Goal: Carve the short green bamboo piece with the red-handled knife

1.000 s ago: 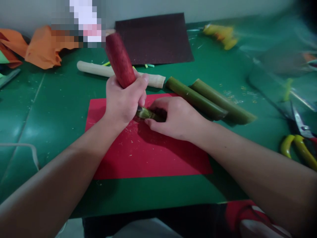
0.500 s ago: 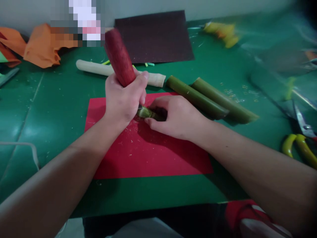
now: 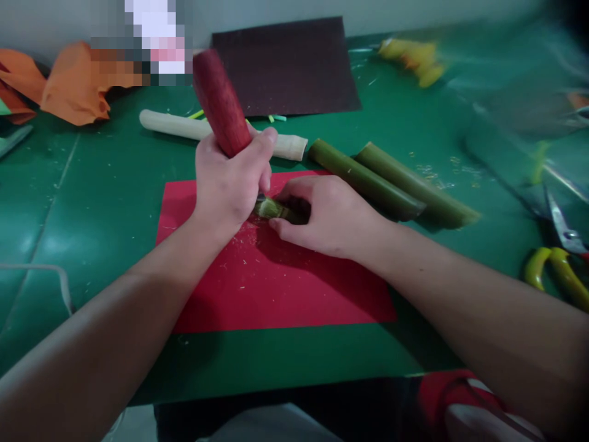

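Note:
My left hand [image 3: 230, 175] is wrapped round the thick red wooden handle of a carving tool [image 3: 221, 104], held tilted with the handle up. A small dark bit of its metal end shows below the fist, touching or very close to the scraped end of a short green bamboo piece [image 3: 271, 209]. My right hand [image 3: 329, 215] grips that piece between thumb and fingers, which cover its right part. Under both hands lies a red sheet [image 3: 294, 294], sprinkled with fine shavings.
Two green bamboo lengths [image 3: 368, 178] lie behind my right hand, and a pale stick [image 3: 172, 124] lies behind my left. A dark sheet [image 3: 289, 73], orange paper [image 3: 76, 86] and a blurred yellow object [image 3: 414, 58] are farther back. Yellow-handled shears [image 3: 559, 264] rest at the right.
Hands, tool and bamboo piece stay almost in place. The whole view has shifted very slightly.

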The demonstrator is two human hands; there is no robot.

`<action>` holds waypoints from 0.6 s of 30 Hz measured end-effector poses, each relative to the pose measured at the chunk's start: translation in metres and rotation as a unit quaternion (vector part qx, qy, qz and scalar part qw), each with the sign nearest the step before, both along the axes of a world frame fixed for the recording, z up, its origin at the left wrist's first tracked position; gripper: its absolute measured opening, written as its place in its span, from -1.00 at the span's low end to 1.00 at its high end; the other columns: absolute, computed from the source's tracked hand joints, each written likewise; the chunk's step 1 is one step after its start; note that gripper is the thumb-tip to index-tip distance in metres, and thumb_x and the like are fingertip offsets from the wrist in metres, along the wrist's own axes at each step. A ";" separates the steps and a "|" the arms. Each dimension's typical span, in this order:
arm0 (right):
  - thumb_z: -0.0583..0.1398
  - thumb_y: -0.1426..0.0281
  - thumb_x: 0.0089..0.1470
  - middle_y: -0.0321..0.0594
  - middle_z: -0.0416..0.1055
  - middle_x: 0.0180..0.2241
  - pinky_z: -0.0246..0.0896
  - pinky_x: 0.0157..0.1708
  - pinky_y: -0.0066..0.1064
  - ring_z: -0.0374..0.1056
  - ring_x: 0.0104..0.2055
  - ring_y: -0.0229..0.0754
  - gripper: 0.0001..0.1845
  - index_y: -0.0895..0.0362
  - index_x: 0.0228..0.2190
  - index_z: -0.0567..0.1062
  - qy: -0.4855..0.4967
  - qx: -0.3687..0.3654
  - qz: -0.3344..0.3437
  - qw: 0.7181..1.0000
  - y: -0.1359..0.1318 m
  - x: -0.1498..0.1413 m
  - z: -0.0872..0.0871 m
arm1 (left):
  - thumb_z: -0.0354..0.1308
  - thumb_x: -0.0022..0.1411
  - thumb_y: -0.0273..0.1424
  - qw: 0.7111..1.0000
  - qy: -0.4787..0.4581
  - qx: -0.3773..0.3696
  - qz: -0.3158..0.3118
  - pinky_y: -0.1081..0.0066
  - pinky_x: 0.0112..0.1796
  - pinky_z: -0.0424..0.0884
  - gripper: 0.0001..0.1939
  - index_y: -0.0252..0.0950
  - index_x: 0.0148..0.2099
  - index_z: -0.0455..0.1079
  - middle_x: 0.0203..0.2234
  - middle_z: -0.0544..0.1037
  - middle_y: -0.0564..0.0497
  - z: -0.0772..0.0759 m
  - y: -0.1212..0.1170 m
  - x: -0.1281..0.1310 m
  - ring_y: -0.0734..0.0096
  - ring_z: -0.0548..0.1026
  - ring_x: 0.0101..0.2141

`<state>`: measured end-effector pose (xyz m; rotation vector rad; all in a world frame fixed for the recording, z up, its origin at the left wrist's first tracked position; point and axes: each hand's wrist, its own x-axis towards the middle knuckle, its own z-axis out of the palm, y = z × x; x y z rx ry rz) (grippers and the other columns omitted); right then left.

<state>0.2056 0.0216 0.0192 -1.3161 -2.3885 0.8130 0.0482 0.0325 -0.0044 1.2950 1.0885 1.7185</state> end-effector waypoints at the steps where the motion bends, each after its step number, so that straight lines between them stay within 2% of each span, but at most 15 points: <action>1: 0.27 0.28 -0.02 -0.27 0.41 -0.50 0.00 -0.43 -0.35 0.18 -0.47 -0.27 -0.84 0.13 -0.43 0.49 0.000 0.002 0.000 1.000 0.000 0.000 0.000 | 0.37 0.27 -0.22 1.000 0.007 -0.007 0.003 0.34 -0.57 0.18 -0.67 -0.14 -0.42 0.30 -0.76 0.32 0.19 0.000 0.000 0.000 0.51 0.20 -0.71; 9: 0.28 0.30 -0.02 -0.26 0.44 -0.48 0.01 -0.42 -0.35 0.17 -0.47 -0.27 -0.84 0.13 -0.40 0.51 0.003 -0.001 0.000 1.000 0.000 0.000 0.000 | 0.37 0.27 -0.22 0.999 0.013 -0.018 0.035 0.32 -0.57 0.15 -0.66 -0.15 -0.41 0.28 -0.74 0.28 0.18 0.000 0.002 0.002 0.49 0.20 -0.70; 13: 0.28 0.30 -0.02 -0.28 0.42 -0.49 -0.01 -0.43 -0.35 0.16 -0.48 -0.28 -0.85 0.12 -0.40 0.51 0.009 -0.006 -0.001 1.000 0.000 0.000 -0.001 | 0.40 0.23 -0.20 0.999 0.017 -0.020 0.022 0.33 -0.58 0.19 -0.64 -0.14 -0.43 0.28 -0.75 0.27 0.19 0.003 0.001 0.003 0.49 0.20 -0.69; 16: 0.27 0.30 -0.03 -0.29 0.39 -0.51 -0.02 -0.44 -0.34 0.16 -0.48 -0.28 -0.85 0.12 -0.45 0.47 0.017 -0.002 0.004 1.000 0.001 0.000 -0.002 | 0.39 0.21 -0.24 1.000 0.022 -0.003 0.016 0.32 -0.66 0.04 -0.58 -0.14 -0.53 0.24 -0.80 0.22 0.18 0.005 0.000 0.004 0.53 0.12 -0.75; 18: 0.27 0.29 -0.03 -0.30 0.37 -0.52 -0.02 -0.44 -0.34 0.15 -0.49 -0.28 -0.84 0.11 -0.47 0.44 0.022 -0.001 0.008 1.000 0.001 0.000 -0.002 | 0.38 0.21 -0.28 0.999 0.046 -0.020 0.010 0.31 -0.67 -0.03 -0.52 -0.15 -0.60 0.18 -0.82 0.17 0.17 0.007 -0.002 0.004 0.55 0.07 -0.76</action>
